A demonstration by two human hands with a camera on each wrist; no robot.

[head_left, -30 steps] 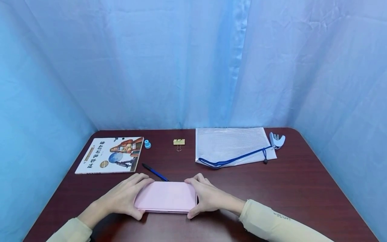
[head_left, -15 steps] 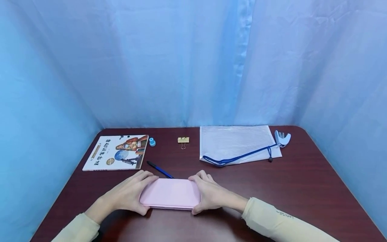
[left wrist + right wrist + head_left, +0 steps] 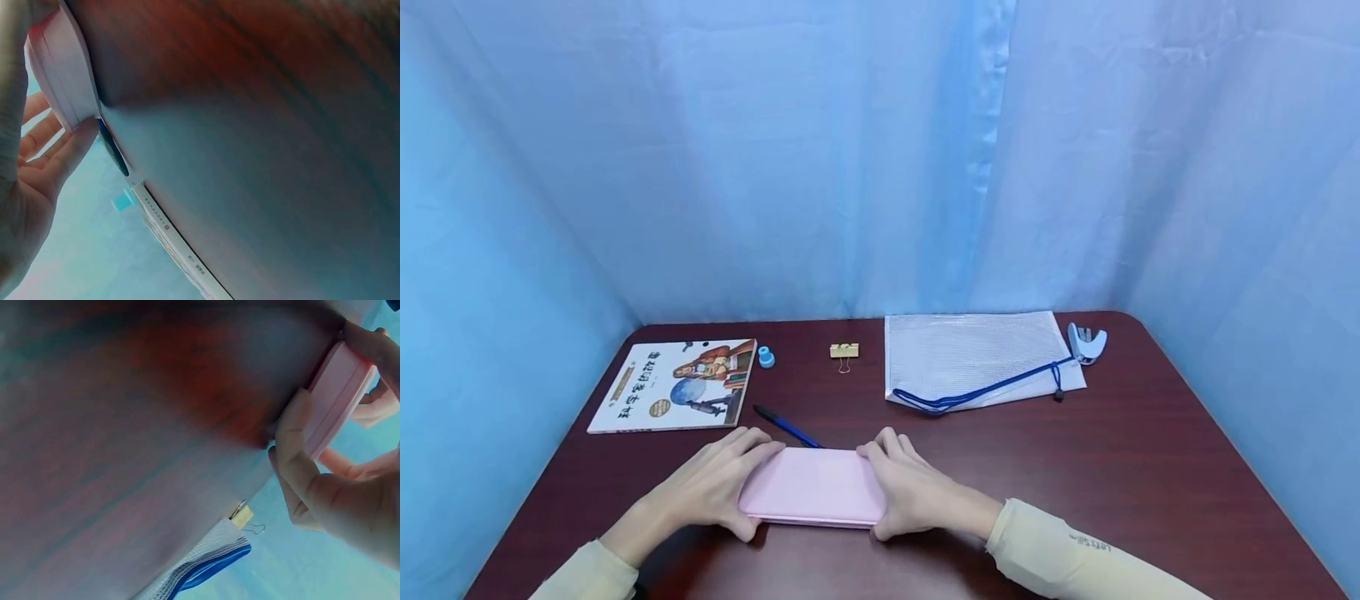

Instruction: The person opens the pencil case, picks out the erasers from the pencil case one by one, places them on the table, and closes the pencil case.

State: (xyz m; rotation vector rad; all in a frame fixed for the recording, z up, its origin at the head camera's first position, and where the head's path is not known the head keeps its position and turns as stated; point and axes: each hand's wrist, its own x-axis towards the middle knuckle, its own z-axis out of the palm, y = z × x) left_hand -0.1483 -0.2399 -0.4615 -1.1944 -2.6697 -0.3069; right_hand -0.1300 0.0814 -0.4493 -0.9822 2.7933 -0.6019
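A flat pink case (image 3: 816, 486) lies on the dark red table at its near middle, long side facing me. My left hand (image 3: 711, 483) grips its left end, thumb at the near edge and fingertips at the far one. The right hand (image 3: 917, 492) holds the opposite end in the same way. In the left wrist view the case (image 3: 65, 65) shows a pale side wall beside the left hand (image 3: 47, 156). A seam runs along the case (image 3: 340, 394) in the right wrist view, between the thumb and fingers of the right hand (image 3: 337, 481).
A blue pen (image 3: 786, 425) lies just behind the case. Further back are a picture book (image 3: 673, 387), a light blue small cap-like piece (image 3: 766, 357), a yellow binder clip (image 3: 844, 351), a white mesh pouch (image 3: 977, 358) with blue cord, and a pale blue stapler (image 3: 1087, 343).
The head view swings slightly and comes back. Both hands stay on the pink case in nearly the same place; the right palm now covers a dark gap seen at its right end.
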